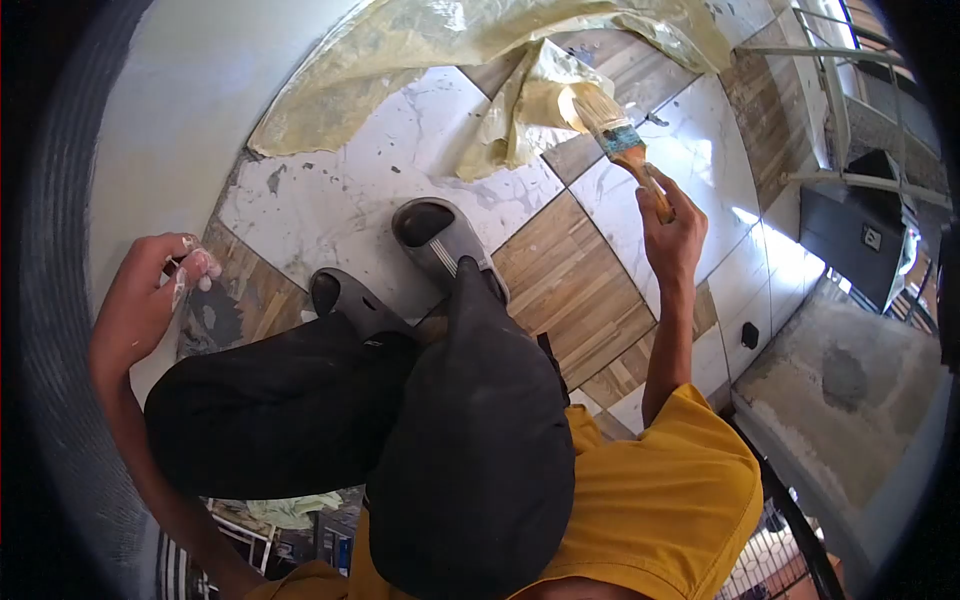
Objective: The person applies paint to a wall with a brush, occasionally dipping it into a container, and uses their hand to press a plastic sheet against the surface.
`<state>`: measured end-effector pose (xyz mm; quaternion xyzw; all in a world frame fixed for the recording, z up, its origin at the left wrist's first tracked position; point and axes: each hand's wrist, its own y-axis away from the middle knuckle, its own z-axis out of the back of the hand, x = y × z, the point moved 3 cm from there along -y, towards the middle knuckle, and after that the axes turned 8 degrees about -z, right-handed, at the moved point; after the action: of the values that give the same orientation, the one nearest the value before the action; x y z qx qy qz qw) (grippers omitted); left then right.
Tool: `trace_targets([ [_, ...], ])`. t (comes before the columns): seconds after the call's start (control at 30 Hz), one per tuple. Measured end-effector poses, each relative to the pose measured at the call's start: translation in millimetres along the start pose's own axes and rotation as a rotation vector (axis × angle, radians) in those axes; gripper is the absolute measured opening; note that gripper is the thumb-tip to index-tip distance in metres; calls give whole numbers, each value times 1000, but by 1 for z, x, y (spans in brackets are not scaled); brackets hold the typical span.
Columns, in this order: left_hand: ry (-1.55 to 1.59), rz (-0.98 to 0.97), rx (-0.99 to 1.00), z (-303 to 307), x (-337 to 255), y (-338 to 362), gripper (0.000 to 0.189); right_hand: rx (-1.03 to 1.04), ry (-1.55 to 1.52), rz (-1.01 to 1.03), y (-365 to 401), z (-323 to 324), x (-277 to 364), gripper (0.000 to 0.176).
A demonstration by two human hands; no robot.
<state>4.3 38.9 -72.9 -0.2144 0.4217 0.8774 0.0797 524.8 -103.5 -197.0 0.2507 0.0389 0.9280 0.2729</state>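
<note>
My right hand (674, 228) grips a paintbrush (628, 150) by its wooden handle. The brush has pale bristles and a blue-stained ferrule, and its tip overlaps a cream-coloured cylindrical thing (548, 104) wrapped in crumpled yellowish sheeting (490, 140). At the left, close to the pale wall (170, 130), my left hand (150, 295) is closed, its fingers curled in with white smears on the tips. Whether those fingers hold anything I cannot tell.
Yellowish plastic sheeting (370, 75) lies along the wall's foot. Marble- and wood-patterned tiles (570, 280) carry grey specks. My grey slides (440, 235) rest on the floor. A dark box (850, 240), a metal frame (835, 100) and a concrete ledge (850, 370) stand at right.
</note>
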Motion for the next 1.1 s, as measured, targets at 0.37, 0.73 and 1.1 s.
trace_targets([
  [0.37, -14, 16, -70, -3, 5, 7, 26, -8, 86, 41, -23, -40, -23, 33],
  [0.73, -79, 45, -70, -3, -18, 0, 22, 41, -222, -173, -17, -53, -70, 35],
  [1.1, -70, 19, -76, -6, -15, -1, 21, 592, -1419, -683, -6, -121, -175, 30],
])
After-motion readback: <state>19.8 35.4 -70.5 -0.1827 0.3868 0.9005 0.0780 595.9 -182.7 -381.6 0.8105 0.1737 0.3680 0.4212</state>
